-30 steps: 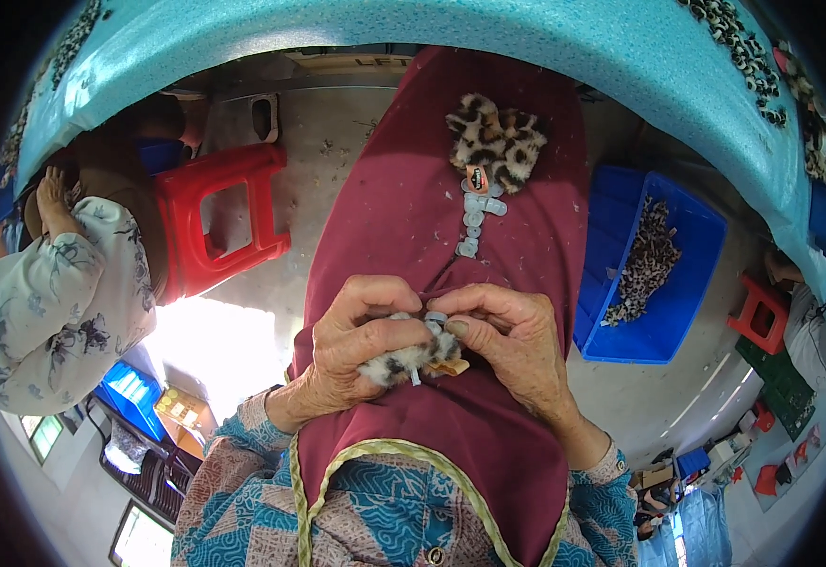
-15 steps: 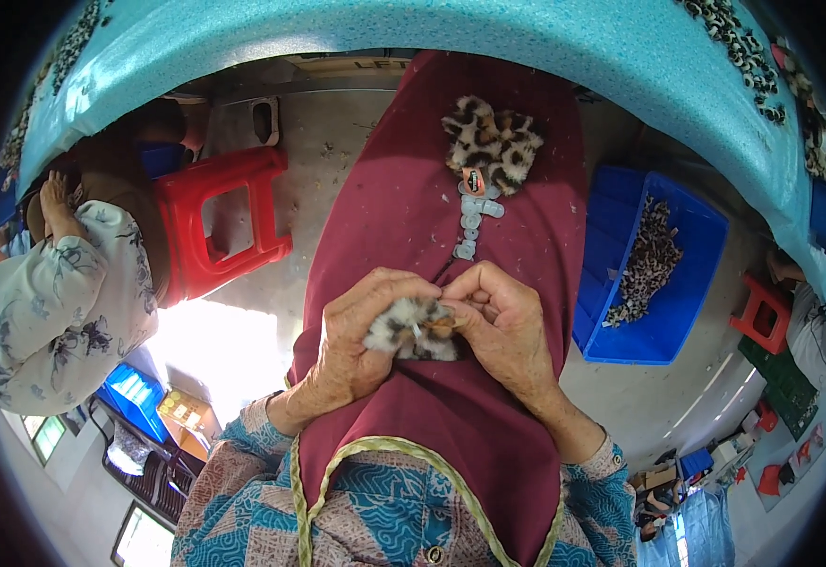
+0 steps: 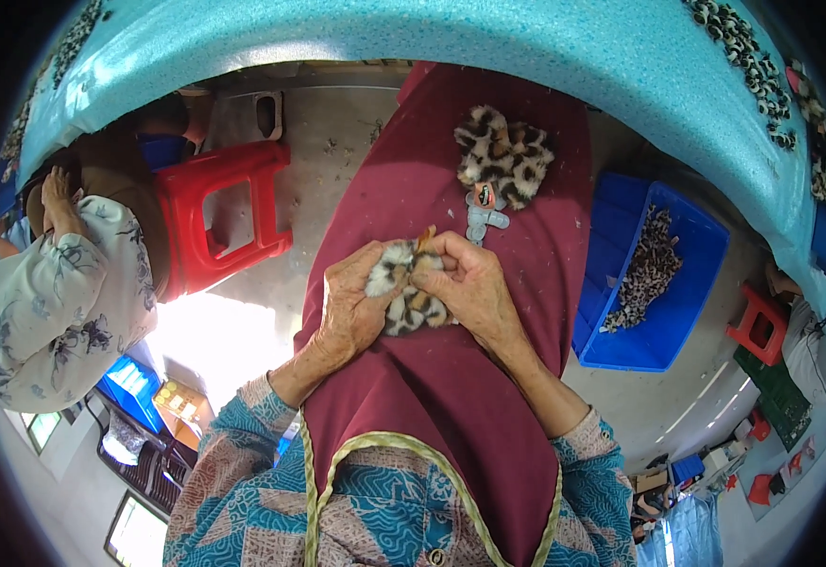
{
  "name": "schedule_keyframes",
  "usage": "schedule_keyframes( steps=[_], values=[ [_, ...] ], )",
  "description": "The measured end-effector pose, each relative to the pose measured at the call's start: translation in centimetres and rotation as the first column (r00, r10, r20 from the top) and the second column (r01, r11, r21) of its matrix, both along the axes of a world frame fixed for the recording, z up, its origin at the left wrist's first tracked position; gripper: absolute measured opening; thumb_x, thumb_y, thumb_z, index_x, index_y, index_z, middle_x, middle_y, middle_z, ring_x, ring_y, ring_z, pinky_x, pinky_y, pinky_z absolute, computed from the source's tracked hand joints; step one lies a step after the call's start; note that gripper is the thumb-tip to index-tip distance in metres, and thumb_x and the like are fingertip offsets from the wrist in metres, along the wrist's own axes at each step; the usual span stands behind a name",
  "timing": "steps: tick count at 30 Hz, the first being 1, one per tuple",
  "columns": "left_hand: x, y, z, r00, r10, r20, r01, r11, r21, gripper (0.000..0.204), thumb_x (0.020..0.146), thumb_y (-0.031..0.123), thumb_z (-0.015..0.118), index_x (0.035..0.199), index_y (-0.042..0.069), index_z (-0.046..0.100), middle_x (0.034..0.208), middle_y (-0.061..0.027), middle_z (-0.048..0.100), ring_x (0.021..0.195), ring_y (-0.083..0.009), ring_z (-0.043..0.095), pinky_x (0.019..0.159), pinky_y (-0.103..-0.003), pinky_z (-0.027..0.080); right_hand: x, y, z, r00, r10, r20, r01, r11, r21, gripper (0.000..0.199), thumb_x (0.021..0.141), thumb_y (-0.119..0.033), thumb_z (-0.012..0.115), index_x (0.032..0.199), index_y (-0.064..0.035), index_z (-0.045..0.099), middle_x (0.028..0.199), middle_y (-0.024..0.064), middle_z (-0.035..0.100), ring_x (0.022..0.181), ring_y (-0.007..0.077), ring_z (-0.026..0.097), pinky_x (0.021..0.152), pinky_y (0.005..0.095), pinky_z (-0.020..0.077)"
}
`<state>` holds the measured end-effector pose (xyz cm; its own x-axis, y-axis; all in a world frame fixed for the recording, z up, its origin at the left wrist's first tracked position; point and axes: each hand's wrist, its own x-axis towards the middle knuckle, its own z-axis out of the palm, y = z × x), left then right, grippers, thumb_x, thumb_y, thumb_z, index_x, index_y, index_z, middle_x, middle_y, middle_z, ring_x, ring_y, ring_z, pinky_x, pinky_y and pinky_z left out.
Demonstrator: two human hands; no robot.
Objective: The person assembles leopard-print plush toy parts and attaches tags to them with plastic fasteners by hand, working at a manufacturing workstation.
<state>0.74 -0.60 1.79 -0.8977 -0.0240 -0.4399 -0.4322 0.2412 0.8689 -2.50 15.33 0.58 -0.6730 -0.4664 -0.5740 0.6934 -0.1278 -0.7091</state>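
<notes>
Left hand (image 3: pixel 345 300) gripped the left side of a small spotted fur piece (image 3: pixel 415 310), right hand (image 3: pixel 485 291) pinching its upper right part; the piece sat between both hands, over the maroon apron (image 3: pixel 432 378). Just beyond them lay a larger fur piece (image 3: pixel 504 156) and translucent plastic pieces (image 3: pixel 479 223); a blue bin (image 3: pixel 691 317) stood well to their right.

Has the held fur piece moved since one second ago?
Yes, up the picture: the held fur piece sat lower than the red stool at left, and now its top is level with the stool's lower part.
</notes>
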Motion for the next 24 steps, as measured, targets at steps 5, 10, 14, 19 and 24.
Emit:
schedule_keyframes(
  steps=[5, 10, 14, 19, 24],
  values=[
    [-0.3, 0.2, -0.7, 1.0, 0.019, -0.002, -0.019, 1.0, 0.022, 0.03, 0.074, 0.0, 0.064, 0.104, -0.005, 0.059, 0.092, -0.0071, 0.062, 0.084, -0.0115, 0.058, 0.078, -0.024, 0.045, 0.2, 0.0, -1.3, 1.0, -0.017, 0.026, 0.017, 0.999, -0.031, 0.019, 0.084, -0.011, 0.062, 0.096, 0.0003, 0.054, 0.081, 0.0047, 0.062, 0.067, 0.0071, 0.059, 0.055, 0.0183, 0.0472],
    [-0.1, -0.2, -0.9, 0.993, 0.059, 0.106, -0.082, 0.971, 0.227, 0.023, 0.076, 0.002, 0.064, 0.099, -0.001, 0.06, 0.084, -0.0057, 0.063, 0.078, -0.0094, 0.058, 0.071, -0.024, 0.047, 0.2, 0.3, -2.1, 0.997, 0.013, 0.074, -0.008, 0.998, -0.069, 0.026, 0.083, -0.02, 0.064, 0.097, -0.0007, 0.054, 0.078, 0.0024, 0.061, 0.062, 0.0058, 0.059, 0.047, 0.0163, 0.0434],
    [-0.6, 0.0, -0.3, 0.995, 0.015, 0.096, -0.034, 0.979, 0.201, 0.023, 0.077, 0.005, 0.065, 0.1, 0.001, 0.06, 0.083, -0.0031, 0.064, 0.076, -0.0071, 0.057, 0.07, -0.024, 0.047, -0.2, 0.6, -1.5, 0.993, 0.031, 0.112, -0.028, 0.999, -0.034, 0.027, 0.084, -0.022, 0.063, 0.098, -0.001, 0.054, 0.077, 0.0024, 0.061, 0.061, 0.0062, 0.059, 0.047, 0.0163, 0.0429],
    [-0.5, 0.0, -0.9, 0.997, 0.001, 0.079, -0.007, 0.998, 0.068, 0.025, 0.075, 0.006, 0.066, 0.099, 0.001, 0.059, 0.082, -0.008, 0.065, 0.075, -0.0121, 0.061, 0.067, -0.027, 0.048, -0.6, 0.5, 0.1, 0.996, 0.075, 0.045, -0.076, 0.997, 0.017, 0.031, 0.085, -0.024, 0.063, 0.101, 0.0011, 0.054, 0.079, 0.0034, 0.061, 0.068, 0.0062, 0.058, 0.051, 0.0171, 0.0452],
    [-0.4, 0.6, -1.3, 1.0, -0.005, -0.006, 0.005, 0.999, -0.054, 0.025, 0.072, 0.005, 0.066, 0.095, 0.001, 0.059, 0.082, -0.0132, 0.064, 0.075, -0.0215, 0.064, 0.066, -0.03, 0.048, 0.3, 0.2, -1.3, 0.998, -0.001, 0.064, 0.001, 1.0, -0.014, 0.028, 0.082, -0.014, 0.064, 0.101, 0.0032, 0.053, 0.083, 0.0054, 0.062, 0.072, 0.0087, 0.059, 0.056, 0.0201, 0.0484]
  ],
)
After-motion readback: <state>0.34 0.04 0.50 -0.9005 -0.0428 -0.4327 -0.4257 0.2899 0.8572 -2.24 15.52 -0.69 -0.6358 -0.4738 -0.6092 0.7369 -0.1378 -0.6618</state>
